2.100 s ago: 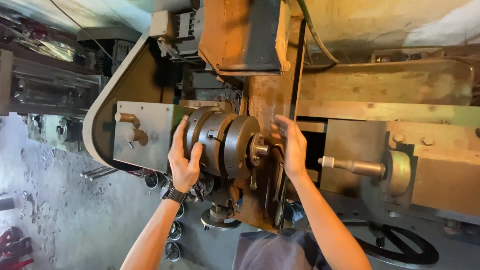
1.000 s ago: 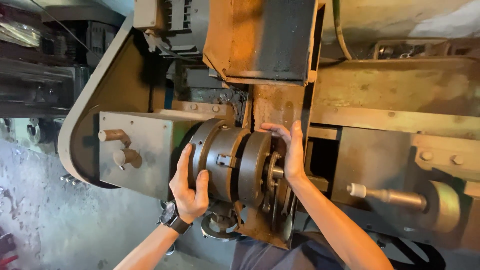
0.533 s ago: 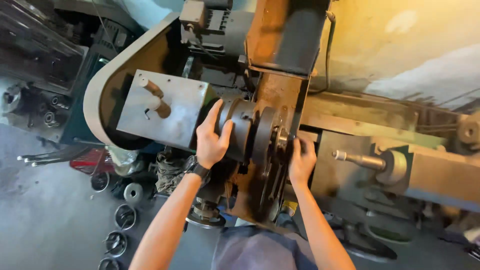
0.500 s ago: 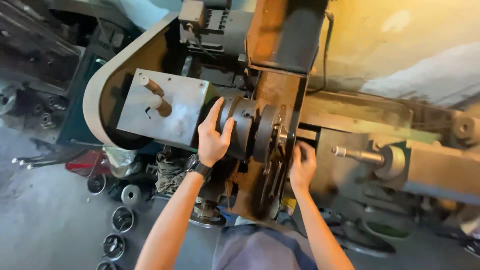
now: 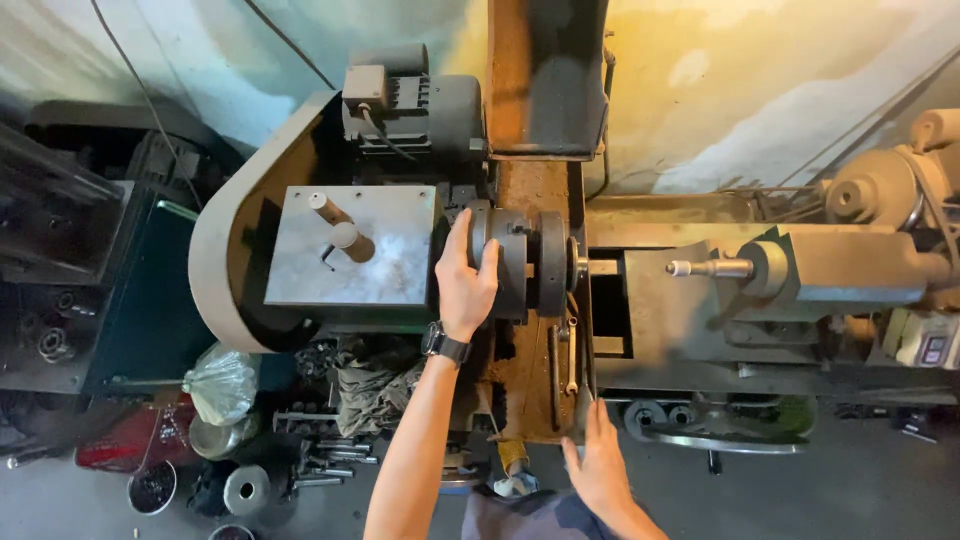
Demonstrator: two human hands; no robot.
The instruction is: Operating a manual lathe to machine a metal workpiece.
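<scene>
**Lathe chuck under left hand; right hand low at the bed edge**

- Left hand (image 5: 465, 285): laid over the round grey lathe chuck (image 5: 510, 265), fingers (image 5: 488, 262) curled round its rim, thumb side toward the headstock plate (image 5: 350, 245). Dark wristwatch (image 5: 445, 347) on the wrist.
- Lathe chuck: mounted at the middle of the machine, axis running left–right toward the tailstock spindle (image 5: 710, 268), well apart to the right. Lies directly beneath the left fingers; nearer hand by far.
- Right hand (image 5: 600, 465): down near the lower edge of the rusty bed (image 5: 530, 370), fingers loosely spread and holding nothing, tips near the bed edge; contact not clear.
- Wrenches (image 5: 562, 355) lying on the bed just below the chuck, between the two hands.
- Motor (image 5: 415, 105) behind the headstock; grey belt guard (image 5: 230, 250) curving to the left.
- Floor (image 5: 300, 440) beneath: scattered metal parts, rags, a plastic bag.
</scene>
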